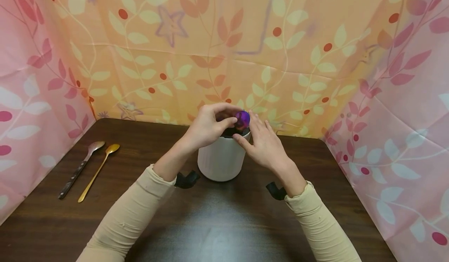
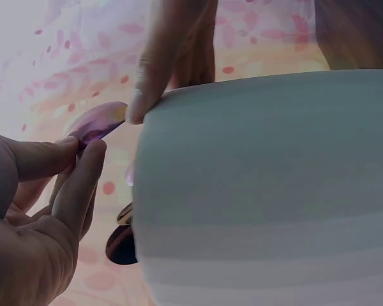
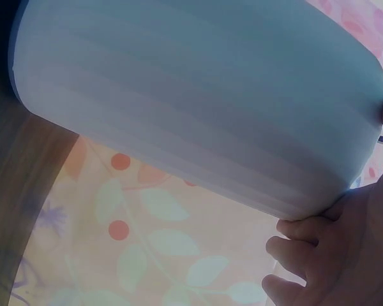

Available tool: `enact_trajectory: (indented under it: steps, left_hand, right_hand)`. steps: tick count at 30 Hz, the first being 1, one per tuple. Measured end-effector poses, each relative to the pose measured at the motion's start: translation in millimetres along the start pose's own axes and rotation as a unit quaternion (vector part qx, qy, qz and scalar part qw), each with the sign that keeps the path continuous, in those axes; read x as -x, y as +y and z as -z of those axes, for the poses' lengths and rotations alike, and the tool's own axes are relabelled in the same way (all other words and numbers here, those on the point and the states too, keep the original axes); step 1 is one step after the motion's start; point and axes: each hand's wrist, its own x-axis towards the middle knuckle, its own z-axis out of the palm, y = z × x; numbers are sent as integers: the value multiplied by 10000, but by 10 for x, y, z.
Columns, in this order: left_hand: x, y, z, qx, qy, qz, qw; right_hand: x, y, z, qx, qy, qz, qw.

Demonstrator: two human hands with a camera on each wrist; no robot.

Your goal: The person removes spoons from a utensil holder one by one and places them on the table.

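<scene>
A tall white round container (image 1: pixel 221 158) stands upright on the dark wooden table. Over its mouth my left hand (image 1: pixel 203 127) pinches a shiny purple spoon (image 1: pixel 243 119) by its bowl between thumb and fingertips. The same pinch shows in the left wrist view, where the purple bowl (image 2: pixel 99 121) is beside the rim and its handle is hidden. My right hand (image 1: pixel 264 145) holds the container's right side at the rim, thumb at the front. Seen from the right wrist, bent fingers (image 3: pixel 293 252) lie against the white wall. Gold and dark spoon bowls (image 2: pixel 122 245) poke out of the container.
Left on the table lie a silver spoon with a dark handle (image 1: pixel 81 170) and a gold spoon (image 1: pixel 99 173), side by side. A patterned cloth (image 1: pixel 210 51) hangs close behind the table and along both sides. Black straps (image 1: pixel 187 179) sit at both wrists.
</scene>
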Motion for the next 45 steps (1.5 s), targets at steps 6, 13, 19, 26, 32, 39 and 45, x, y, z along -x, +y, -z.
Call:
enact_trajectory:
  steps: [6,13,19,26,32,39,45]
  left_hand:
    - [11,58,47,411,184,52,9990]
    - [32,114,138,688,513,-106,9963]
    - [51,141,227,1065,907,-428,9892]
    - [85,139,334,1759,1333,-482,9741]
    - [135,135,437,2451,1791,-281,9524]
    - [219,90,606,2906,2315,-252,9281]
    - [307,21,749,3329,2690,-188,9036]
  right_hand:
    - [-10,4,-16,26,-10,-11,10000]
    - [-16,9,-10,44,-99,-48,9999]
    - [-12,6,4,61,-111,-73,9999]
    - [-11,9,-4,94,-97,-67,9999]
    - [-12,8,-7,123,-128,-86,9998]
    - [-18,14,-15,117,-118,-74,9998]
    - [-14,20,-22,130,-63,-39,9999]
